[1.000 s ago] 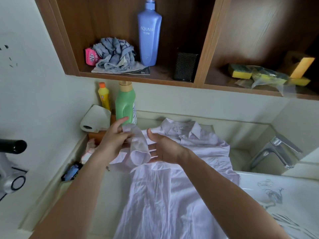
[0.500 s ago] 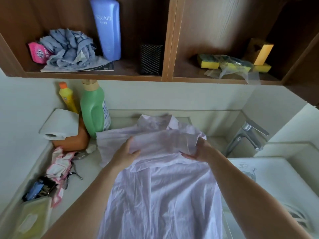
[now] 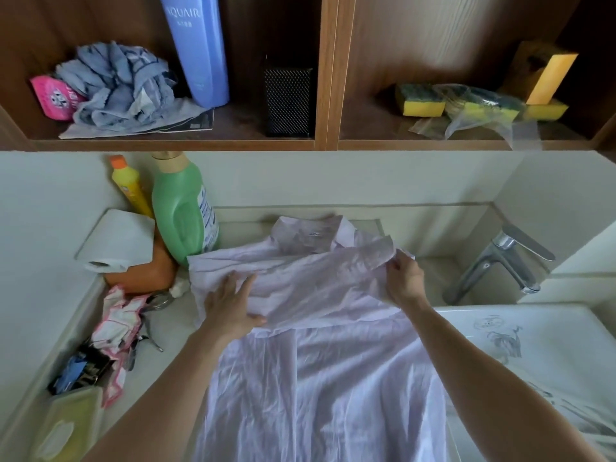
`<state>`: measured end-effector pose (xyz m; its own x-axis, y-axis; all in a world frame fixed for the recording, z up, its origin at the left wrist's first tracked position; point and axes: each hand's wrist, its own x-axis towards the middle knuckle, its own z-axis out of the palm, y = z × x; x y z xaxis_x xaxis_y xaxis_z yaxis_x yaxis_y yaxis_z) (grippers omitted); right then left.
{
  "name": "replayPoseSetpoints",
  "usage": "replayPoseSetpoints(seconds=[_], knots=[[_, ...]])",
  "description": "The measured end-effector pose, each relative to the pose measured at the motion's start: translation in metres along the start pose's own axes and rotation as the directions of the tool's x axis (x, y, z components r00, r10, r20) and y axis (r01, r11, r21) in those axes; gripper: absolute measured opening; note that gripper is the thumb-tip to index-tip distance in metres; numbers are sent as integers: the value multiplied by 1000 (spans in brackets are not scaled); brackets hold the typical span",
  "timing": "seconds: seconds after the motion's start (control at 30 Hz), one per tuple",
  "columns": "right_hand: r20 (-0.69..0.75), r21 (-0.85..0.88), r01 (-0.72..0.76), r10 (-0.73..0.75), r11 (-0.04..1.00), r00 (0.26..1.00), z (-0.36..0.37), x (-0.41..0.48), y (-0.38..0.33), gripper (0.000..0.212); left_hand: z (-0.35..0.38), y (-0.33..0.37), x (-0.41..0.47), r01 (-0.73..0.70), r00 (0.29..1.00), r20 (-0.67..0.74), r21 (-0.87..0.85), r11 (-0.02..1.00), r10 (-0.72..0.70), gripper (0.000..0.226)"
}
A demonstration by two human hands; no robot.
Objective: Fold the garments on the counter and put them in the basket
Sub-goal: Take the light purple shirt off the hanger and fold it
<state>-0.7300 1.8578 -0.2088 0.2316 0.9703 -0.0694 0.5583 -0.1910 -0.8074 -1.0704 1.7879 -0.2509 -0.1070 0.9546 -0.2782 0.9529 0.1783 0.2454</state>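
Shirt [image 3: 316, 395] lies flat on bench [image 3: 173, 331], hem end nearest, wrinkled, body w/ no fold yet. Further up, left hand [image 3: 231, 305] presses flat, fingers straight, on a sleeve [image 3: 300, 275] laid across the chest. Right hand [image 3: 403, 281] pinches the cloth at that sleeve's right end. Collar [image 3: 310, 231] lies beyond, beside green bottle [image 3: 181, 208]. Judgement: early stage, approx. Sleeve fold in hand; body folds + basket drop left. No basket in view.

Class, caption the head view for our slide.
Folding a pale shirt: left hand presses it flat, right hand pinches its edge.
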Motion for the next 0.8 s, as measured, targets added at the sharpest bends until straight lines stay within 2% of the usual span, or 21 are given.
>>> replayPoseSetpoints(seconds=[0.1,0.2,0.23,0.27,0.3,0.37,0.43,0.5,0.57,0.6,0.63,0.67,0.73,0.8], knots=[[-56,-238,16,-30,971,998,-12,18,19,19,4,-7,3,20,1000,-7,10,1000,-20,100],[-63,-275,-156,144,949,988,-16,29,39,33,4,-6,7,-1,1000,27,41,999,0,91],[-102,-298,-174,150,938,983,-13,28,39,35,4,-5,8,-3,1000,5,29,1000,3,84],[-160,-329,-135,86,935,983,-6,26,36,35,3,-4,9,-5,999,-43,9,1000,5,76],[-213,-369,-32,-51,929,976,2,23,32,37,3,-4,12,-11,993,-114,-13,1000,10,67],[-228,-424,268,-389,865,893,18,12,15,45,3,-1,15,-49,961,-275,-37,998,37,53],[-176,-438,526,-643,729,746,38,0,-3,40,5,3,21,-104,934,-347,-24,994,89,49],[-40,-405,654,-727,639,685,63,-13,-18,38,10,8,29,-146,932,-333,13,989,142,57],[199,-414,718,-714,560,671,90,-18,-16,38,15,11,35,-136,950,-270,86,987,155,80],[311,-444,722,-664,531,680,99,-16,-6,39,19,10,37,-106,965,-225,133,985,134,93],[384,-484,692,-581,536,718,101,-13,8,44,23,7,37,-58,979,-182,175,983,90,102],[414,-540,624,-467,566,782,97,-7,23,52,26,1,37,1,991,-130,194,981,25,105],[395,-662,469,-260,585,881,76,2,56,64,33,-16,34,116,992,-63,122,986,-109,102],[321,-725,367,-186,582,929,54,9,80,66,39,-31,31,159,986,-69,63,985,-155,97]])
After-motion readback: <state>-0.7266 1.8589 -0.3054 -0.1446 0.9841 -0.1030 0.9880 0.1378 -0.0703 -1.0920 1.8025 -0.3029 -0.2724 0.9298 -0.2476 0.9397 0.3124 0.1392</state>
